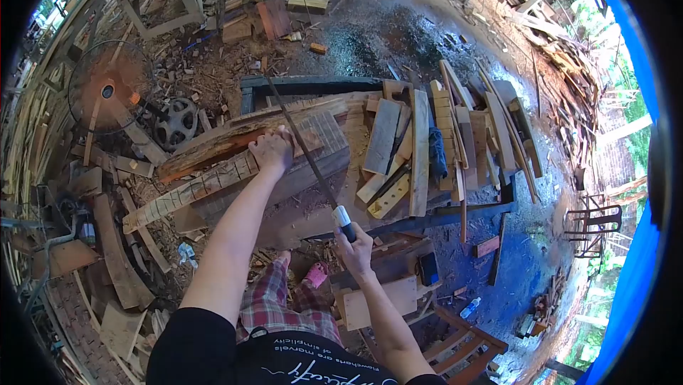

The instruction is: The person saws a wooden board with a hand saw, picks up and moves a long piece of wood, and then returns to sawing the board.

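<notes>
My right hand (354, 250) is closed around the white and black handle of a long, thin-bladed hand saw (307, 149). Its blade slants up and to the left, across the pale wooden plank (203, 186); whether the teeth touch the wood I cannot tell. My left hand (272, 153) bears down on that plank just left of the blade, fingers bent over it. Several dark cross lines run along the plank. A thick grey beam (245, 191) lies beside it on the near side, and a rough-edged slab (217, 146) on the far side.
Several cut boards (420, 154) and a dark cloth (437, 151) lie to the right on the work table. A large wheel (108, 92) and a spoked pulley (176, 122) stand at left. Scraps litter the floor; a plastic bottle (469, 307) lies lower right, near a wooden chair (466, 349).
</notes>
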Tool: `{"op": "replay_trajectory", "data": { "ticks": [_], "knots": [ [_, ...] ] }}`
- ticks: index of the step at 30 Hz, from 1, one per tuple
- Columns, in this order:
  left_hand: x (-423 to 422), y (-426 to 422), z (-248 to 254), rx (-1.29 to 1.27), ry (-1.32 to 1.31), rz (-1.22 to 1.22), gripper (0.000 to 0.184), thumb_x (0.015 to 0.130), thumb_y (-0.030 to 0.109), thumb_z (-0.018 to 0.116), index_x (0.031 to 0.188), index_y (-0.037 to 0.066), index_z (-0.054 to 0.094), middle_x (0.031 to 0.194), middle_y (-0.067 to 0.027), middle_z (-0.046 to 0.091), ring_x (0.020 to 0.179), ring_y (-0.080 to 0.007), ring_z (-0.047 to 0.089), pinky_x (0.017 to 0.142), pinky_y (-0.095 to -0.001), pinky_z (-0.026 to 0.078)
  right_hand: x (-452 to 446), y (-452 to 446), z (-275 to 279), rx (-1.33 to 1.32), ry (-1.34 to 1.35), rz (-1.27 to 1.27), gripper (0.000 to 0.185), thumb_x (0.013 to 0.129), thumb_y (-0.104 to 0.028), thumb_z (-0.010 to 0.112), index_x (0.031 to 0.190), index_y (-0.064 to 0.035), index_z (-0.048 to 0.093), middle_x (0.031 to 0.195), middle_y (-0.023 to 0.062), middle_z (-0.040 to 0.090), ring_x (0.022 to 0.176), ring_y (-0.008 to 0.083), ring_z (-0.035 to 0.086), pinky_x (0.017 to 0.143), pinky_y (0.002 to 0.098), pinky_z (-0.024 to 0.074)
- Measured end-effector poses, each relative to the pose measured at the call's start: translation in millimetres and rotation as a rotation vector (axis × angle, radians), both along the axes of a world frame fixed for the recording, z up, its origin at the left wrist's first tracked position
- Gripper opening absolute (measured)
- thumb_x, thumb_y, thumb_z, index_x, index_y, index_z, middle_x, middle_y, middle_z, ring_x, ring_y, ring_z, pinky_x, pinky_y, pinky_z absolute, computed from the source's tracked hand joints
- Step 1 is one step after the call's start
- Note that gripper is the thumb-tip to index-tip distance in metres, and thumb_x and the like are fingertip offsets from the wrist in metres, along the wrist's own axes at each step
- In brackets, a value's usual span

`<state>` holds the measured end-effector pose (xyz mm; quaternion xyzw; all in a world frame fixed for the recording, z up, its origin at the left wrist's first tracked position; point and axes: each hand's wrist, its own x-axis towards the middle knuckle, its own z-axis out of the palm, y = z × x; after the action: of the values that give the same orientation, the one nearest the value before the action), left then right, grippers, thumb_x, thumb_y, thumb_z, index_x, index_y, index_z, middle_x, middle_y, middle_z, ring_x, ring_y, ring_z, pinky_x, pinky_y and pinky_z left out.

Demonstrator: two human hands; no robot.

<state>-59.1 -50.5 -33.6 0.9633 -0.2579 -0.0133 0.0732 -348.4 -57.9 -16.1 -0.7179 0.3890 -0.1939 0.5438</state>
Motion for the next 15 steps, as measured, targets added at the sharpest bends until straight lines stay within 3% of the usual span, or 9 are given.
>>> {"op": "replay_trajectory", "data": {
  "ticks": [5,7,8,14,15],
  "knots": [
    [-4.9,-13.5,10.1,-0.018,0.037,0.17,0.046,0.092,0.035,0.033,0.085,0.009,0.07,0.091,-0.01,0.066,0.091,-0.0255,0.058,0.082,-0.0397,0.033,5.2,5.6,2.7,0.049,0.079,-0.001,0.02,0.083,-0.021,0.064,0.09,-0.002,0.059,0.061,0.0117,0.055,0.054,0.0172,0.052,0.056,0.0306,0.0432],
    [-0.3,-12.2,9.1,0.039,0.056,0.112,0.044,0.091,0.035,0.034,0.084,0.01,0.07,0.088,-0.0097,0.067,0.09,-0.0249,0.058,0.081,-0.0378,0.034,6.5,7.5,4.2,-0.082,-0.006,0.019,0.02,0.085,-0.02,0.064,0.086,-0.0018,0.058,0.056,0.0024,0.047,0.052,0.0084,0.045,0.049,0.0268,0.0383],
    [1.6,-11.8,7.8,0.044,0.054,0.111,0.044,0.091,0.035,0.034,0.084,0.01,0.07,0.088,-0.0097,0.067,0.09,-0.0249,0.058,0.081,-0.0378,0.034,6.1,10.2,4.3,-0.077,-0.007,0.018,0.02,0.085,-0.02,0.064,0.086,-0.0018,0.058,0.056,0.0024,0.047,0.052,0.0084,0.045,0.049,0.0268,0.0383],
    [3.2,-12.8,1.4,0.004,0.037,0.133,0.041,0.09,0.034,0.036,0.084,0.01,0.07,0.089,-0.0104,0.067,0.09,-0.0244,0.059,0.081,-0.0387,0.034,0.5,18.6,-0.4,-0.111,0.015,-0.034,0.02,0.084,-0.021,0.065,0.086,-0.0014,0.058,0.059,0.0083,0.051,0.054,0.0136,0.049,0.053,0.0309,0.0407],
    [4.8,-11.7,-4.0,-0.03,0.004,0.118,0.041,0.09,0.034,0.037,0.085,0.01,0.069,0.089,-0.0104,0.067,0.089,-0.0245,0.059,0.08,-0.0392,0.035,3.3,16.0,-2.8,-0.088,0.02,-0.028,0.021,0.083,-0.021,0.066,0.086,-0.0021,0.058,0.06,0.0127,0.052,0.055,0.0226,0.051,0.054,0.0336,0.0417]
  ]
}}
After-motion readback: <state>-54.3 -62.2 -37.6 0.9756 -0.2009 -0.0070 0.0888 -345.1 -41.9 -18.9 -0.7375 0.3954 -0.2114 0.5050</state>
